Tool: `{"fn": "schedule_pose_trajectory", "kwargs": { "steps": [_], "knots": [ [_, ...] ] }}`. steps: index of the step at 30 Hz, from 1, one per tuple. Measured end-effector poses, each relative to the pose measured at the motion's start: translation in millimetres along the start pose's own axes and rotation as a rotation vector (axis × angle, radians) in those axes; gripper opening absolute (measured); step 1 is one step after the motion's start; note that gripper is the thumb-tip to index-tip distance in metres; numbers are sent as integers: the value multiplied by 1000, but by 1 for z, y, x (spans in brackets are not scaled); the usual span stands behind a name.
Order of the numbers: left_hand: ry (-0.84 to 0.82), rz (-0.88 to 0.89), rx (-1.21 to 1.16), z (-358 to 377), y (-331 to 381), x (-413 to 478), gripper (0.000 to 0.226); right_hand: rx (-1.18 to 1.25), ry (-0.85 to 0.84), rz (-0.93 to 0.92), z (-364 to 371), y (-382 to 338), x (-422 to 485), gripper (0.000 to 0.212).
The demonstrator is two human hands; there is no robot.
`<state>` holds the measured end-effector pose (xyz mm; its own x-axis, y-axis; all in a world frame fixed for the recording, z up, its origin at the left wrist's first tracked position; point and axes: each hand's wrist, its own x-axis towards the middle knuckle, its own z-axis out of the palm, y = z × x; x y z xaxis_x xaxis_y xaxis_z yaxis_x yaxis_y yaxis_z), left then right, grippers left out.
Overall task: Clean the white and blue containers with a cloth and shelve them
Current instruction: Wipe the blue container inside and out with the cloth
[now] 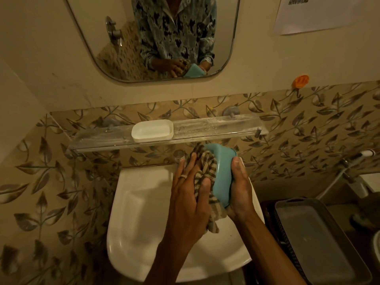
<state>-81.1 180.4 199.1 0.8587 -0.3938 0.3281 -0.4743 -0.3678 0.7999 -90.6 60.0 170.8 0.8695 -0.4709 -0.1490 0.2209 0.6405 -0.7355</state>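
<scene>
The blue container is held on edge above the white sink, gripped from the right by my right hand. My left hand, with a ring on one finger, presses a brown striped cloth against the container's open side. The cloth hangs down between my hands. The white container rests upright on the glass shelf, left of its middle.
A mirror above the shelf reflects my hands and the blue container. A dark basket with a grey tray stands at the right of the sink. An orange hook and a paper sheet are on the wall.
</scene>
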Motion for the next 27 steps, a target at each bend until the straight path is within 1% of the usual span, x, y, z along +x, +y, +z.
{"fn": "schedule_pose_trajectory", "kwargs": {
  "steps": [2, 4, 6, 8, 10, 12, 14, 16, 18, 20, 22, 23, 24, 26, 27],
  "knots": [
    [-2, 38, 17, 0, -1, -16, 44, 77, 18, 21, 0, -4, 3, 52],
    [-9, 58, 23, 3, 1, -34, 49, 104, 19, 24, -2, -4, 3, 46],
    [-10, 118, 51, 6, 3, -44, 53, 122, 15, 25, -4, -1, 1, 41],
    [-26, 161, 103, 7, 5, -43, 52, 128, 21, 65, -5, 5, -6, 44],
    [-76, 172, 172, 6, 9, -34, 51, 98, 28, 120, -9, 12, -14, 48],
    [-113, 155, 221, 4, 10, -20, 50, 23, 31, 90, -15, 20, -19, 38],
    [-138, 99, 178, 3, 8, -6, 47, -24, 35, 49, -18, 22, -21, 36],
    [-147, 11, 49, 1, 0, 2, 45, -19, 44, 56, -17, 19, -23, 42],
    [-121, -127, -120, -1, -10, 1, 46, -44, 67, 27, -16, 15, -22, 49],
    [-89, -381, -339, -1, -18, -6, 50, -86, 64, -30, -18, 13, -20, 48],
    [-57, -680, -732, 1, -33, -12, 50, -84, 55, -75, -22, 10, -20, 40],
    [-26, -813, -925, 1, -41, -14, 51, -62, 34, -81, -24, 8, -20, 38],
    [-4, -911, -1062, -1, -49, -16, 52, -48, 16, -88, -26, 6, -19, 37],
    [16, -1006, -1173, -7, -61, -20, 50, -50, -15, -113, -27, 1, -18, 37],
    [18, -1024, -1216, -11, -66, -23, 50, -101, -21, -135, -28, -1, -17, 35]
  ]
}}
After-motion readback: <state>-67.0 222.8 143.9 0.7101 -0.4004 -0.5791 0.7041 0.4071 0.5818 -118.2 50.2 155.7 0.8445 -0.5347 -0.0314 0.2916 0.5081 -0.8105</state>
